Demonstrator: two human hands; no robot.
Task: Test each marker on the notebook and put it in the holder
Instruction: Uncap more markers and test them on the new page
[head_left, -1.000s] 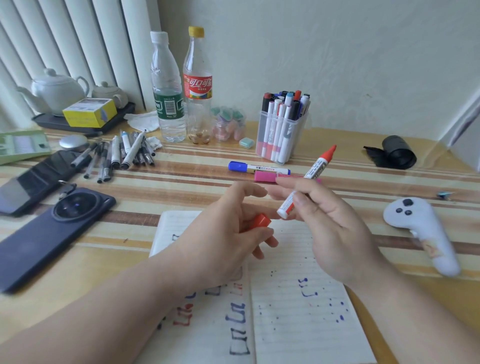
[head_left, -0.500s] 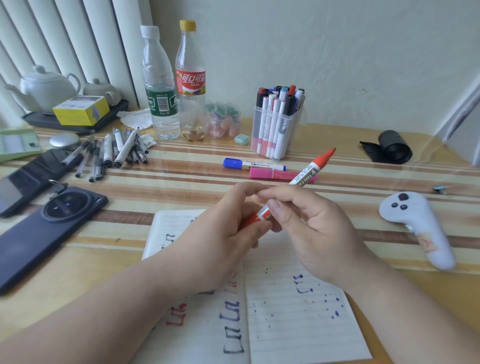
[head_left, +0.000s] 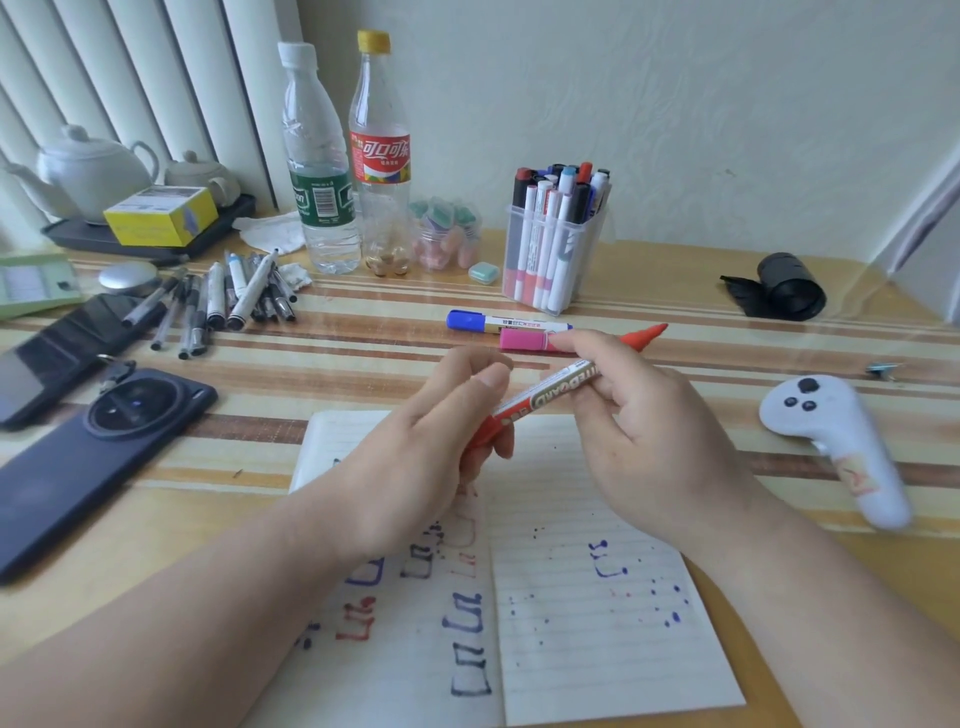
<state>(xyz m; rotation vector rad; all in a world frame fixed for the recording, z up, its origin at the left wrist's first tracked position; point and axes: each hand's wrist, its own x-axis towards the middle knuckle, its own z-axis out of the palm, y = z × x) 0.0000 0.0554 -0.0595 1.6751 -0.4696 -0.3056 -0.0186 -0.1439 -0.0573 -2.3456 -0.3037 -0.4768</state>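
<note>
1. Red marker (head_left: 553, 388) sits just above the centre of the frame, tilted, with its red rear end pointing to the upper right and its capped end to the lower left, held above the notebook (head_left: 597, 639).
2. Right hand (head_left: 660, 441) has its fingers curled closed around the white barrel, where the printed lettering shows.
3. Left hand (head_left: 426, 452) pinches the red cap (head_left: 485, 434) at the lower end between thumb and fingers, so both hands grip the same marker.
4. Notebook lies open on the table (head_left: 363, 364) at the lower centre, its lined pages marked with red, blue and dark strokes and blue dots.
5. Just beyond the hands, a blue-capped marker (head_left: 506, 323) and a pink marker (head_left: 524, 341) lie flat on the table, side by side.
6. Behind them, upper centre, a clear holder (head_left: 550, 254) stands upright with many markers in it.
7. Left of the holder stand two plastic bottles (head_left: 353, 171), with a loose pile of pens (head_left: 223, 296) further left.
8. Two dark phones (head_left: 83, 447) lie at the left edge; a white controller (head_left: 841, 447) lies at the right edge, and a black roll (head_left: 784, 286) sits at the upper right.
</note>
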